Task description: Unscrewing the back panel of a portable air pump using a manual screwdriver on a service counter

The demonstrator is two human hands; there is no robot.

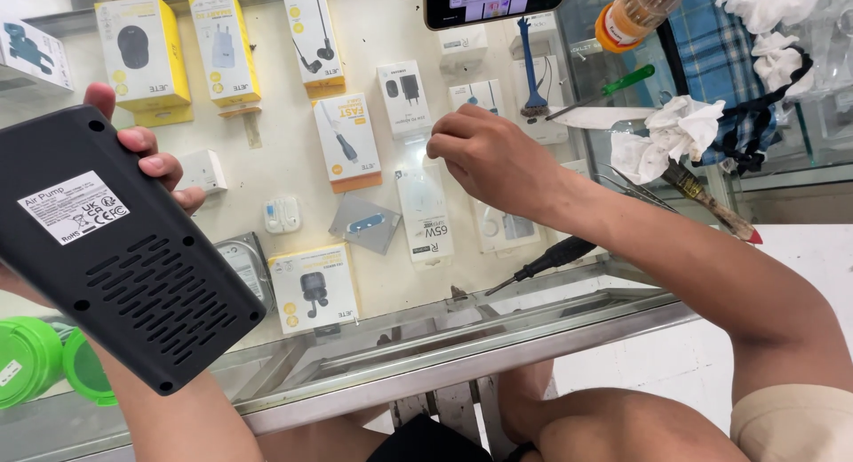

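Air pump (115, 249): a black, flat-backed device with a white label and rows of vent slots, held up close to the camera at the left, tilted, above the glass counter (462, 338).
Left hand (133, 151): clamped on the pump's upper edge, fingertips curling over its top right corner.
Green lids (44, 360): two round green pieces lay at the counter's near left edge, just under the pump.
Screwdriver (542, 262): black-handled, lay on the glass near the right forearm, tip pointing left.
Right hand (489, 155): hovered over the middle of the glass, well apart from the pump, fingers bunched downward; whether they pinched anything could not be told.
Boxed goods (142, 53): yellow and white packages of chargers and earphones lay on the shelf under the glass.
White cloth (671, 133): crumpled beside a brush on the right.
Phone (493, 0): at the far edge, screen lit.
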